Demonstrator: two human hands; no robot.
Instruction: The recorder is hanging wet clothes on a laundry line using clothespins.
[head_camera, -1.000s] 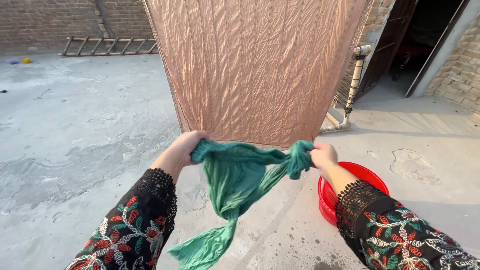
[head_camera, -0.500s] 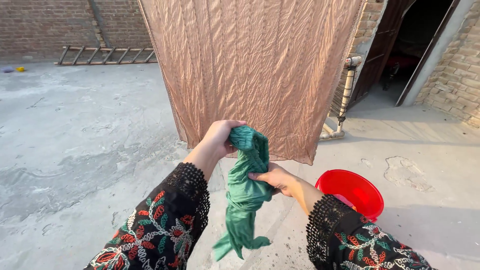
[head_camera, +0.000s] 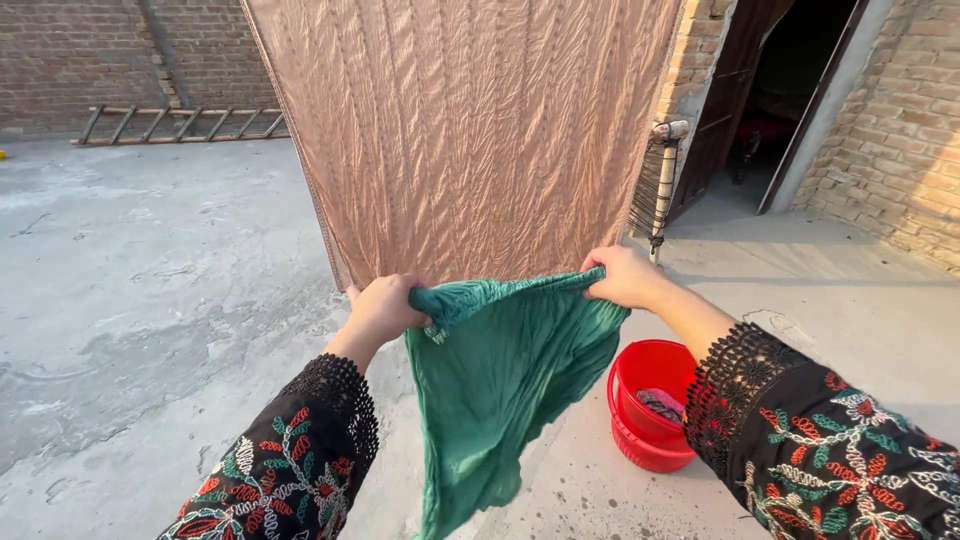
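A wet green cloth (head_camera: 500, 390) hangs spread between my two hands in front of me. My left hand (head_camera: 382, 308) grips its top left corner, bunched in the fist. My right hand (head_camera: 625, 276) pinches the top right edge, held a little higher. The cloth drapes down below my wrists. Both arms wear black sleeves with red and green embroidery and lace cuffs. Just behind the cloth hangs a large crinkled tan sheet (head_camera: 470, 130).
A red bucket (head_camera: 645, 405) with some cloth inside stands on the concrete floor at my lower right. A broom (head_camera: 658, 180) leans on the brick wall by a dark doorway (head_camera: 790, 90). A wooden ladder (head_camera: 180, 122) lies along the far brick wall.
My hands were close together on the bunched cloth half a second ago. They have moved apart and the green cloth is now stretched open between them.
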